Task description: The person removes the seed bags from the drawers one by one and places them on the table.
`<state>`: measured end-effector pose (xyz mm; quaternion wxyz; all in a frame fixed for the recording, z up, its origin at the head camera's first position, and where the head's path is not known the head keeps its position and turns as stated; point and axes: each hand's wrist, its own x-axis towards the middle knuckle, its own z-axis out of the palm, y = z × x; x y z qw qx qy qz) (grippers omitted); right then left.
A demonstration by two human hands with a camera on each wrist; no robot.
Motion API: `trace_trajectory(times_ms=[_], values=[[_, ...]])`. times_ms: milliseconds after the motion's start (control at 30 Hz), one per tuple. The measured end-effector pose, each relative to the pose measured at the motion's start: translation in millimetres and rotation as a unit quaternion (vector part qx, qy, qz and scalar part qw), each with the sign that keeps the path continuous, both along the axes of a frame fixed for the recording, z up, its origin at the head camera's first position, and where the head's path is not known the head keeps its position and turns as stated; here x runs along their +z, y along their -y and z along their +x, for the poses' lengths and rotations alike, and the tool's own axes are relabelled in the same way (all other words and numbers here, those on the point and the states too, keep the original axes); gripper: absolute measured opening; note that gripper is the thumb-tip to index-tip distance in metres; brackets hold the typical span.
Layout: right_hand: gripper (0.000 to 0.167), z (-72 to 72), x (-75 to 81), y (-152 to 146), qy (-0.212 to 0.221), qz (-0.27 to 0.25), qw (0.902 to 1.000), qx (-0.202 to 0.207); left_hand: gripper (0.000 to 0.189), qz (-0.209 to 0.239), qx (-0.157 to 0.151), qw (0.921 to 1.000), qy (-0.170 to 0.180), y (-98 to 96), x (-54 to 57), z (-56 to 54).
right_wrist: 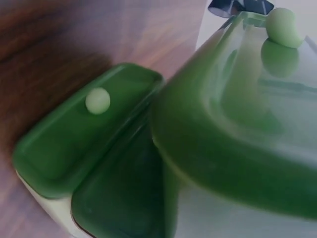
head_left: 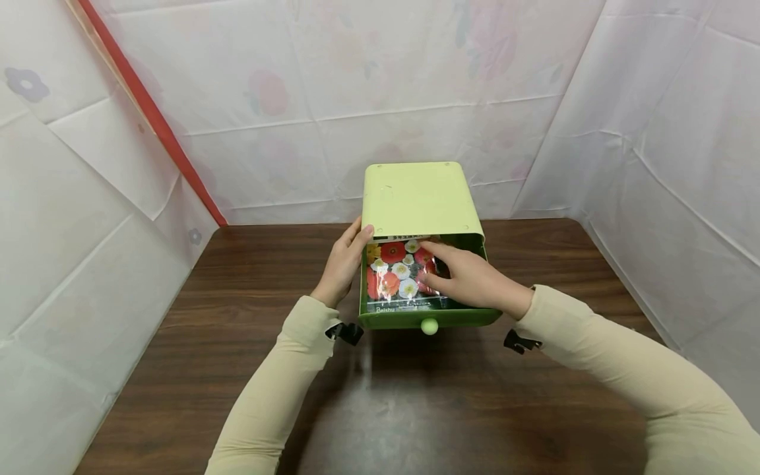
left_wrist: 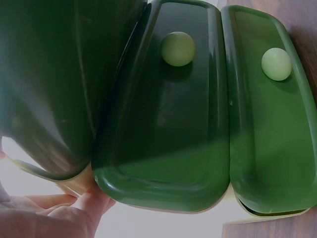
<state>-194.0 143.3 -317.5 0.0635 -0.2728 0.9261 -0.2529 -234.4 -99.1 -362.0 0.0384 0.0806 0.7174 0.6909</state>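
Note:
A small light-green drawer cabinet (head_left: 418, 198) stands on the table, its dark-green top drawer (head_left: 398, 322) pulled out toward me. Inside that drawer lies a glossy packet (head_left: 392, 269) printed with red, white and yellow flowers. My right hand (head_left: 469, 277) reaches over the drawer's right side, its thumb and fingers spread on the packet's right part. Against the cabinet's left side rests my left hand (head_left: 343, 264), the thumb by the front edge of the top. The left wrist view shows the left hand (left_wrist: 59, 213) beside the cabinet wall. In the right wrist view the right hand is hidden.
Two lower drawers, the middle one (left_wrist: 168, 119) and the bottom one (left_wrist: 270, 124), are closed and have round pale knobs. Dark wood-grain table (head_left: 237, 316) surrounds the cabinet. White floral sheeting (head_left: 267, 158) hangs behind and at both sides, with a red strip (head_left: 154, 119) at left.

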Motion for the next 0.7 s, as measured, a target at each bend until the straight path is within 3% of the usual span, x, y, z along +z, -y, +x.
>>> trace_trajectory(times_ms=[100,200,433,567,700], values=[[0.064,1.0,0.8,-0.9,0.05,-0.059,0.9968,-0.021,0.07,0.0,0.0,1.0,0.001,0.5,0.0,0.1],[0.061,1.2,2.2,-1.2,0.093,-0.124,0.9874,-0.035,0.069,0.001,0.003,1.0,0.003,1.0,0.5,0.4],[0.055,0.0,3.7,0.0,0.185,-0.241,0.9506,-0.063,0.067,0.01,0.011,0.9998,0.011,1.2,1.7,-0.1],[0.057,-2.8,0.9,0.0,0.206,-0.268,0.938,-0.078,0.066,0.008,0.011,0.9999,0.008,1.5,2.0,-0.5],[0.06,-7.7,-1.1,0.0,0.244,-0.308,0.9148,-0.093,0.066,0.006,0.015,0.9998,0.009,1.7,1.7,-1.2]])
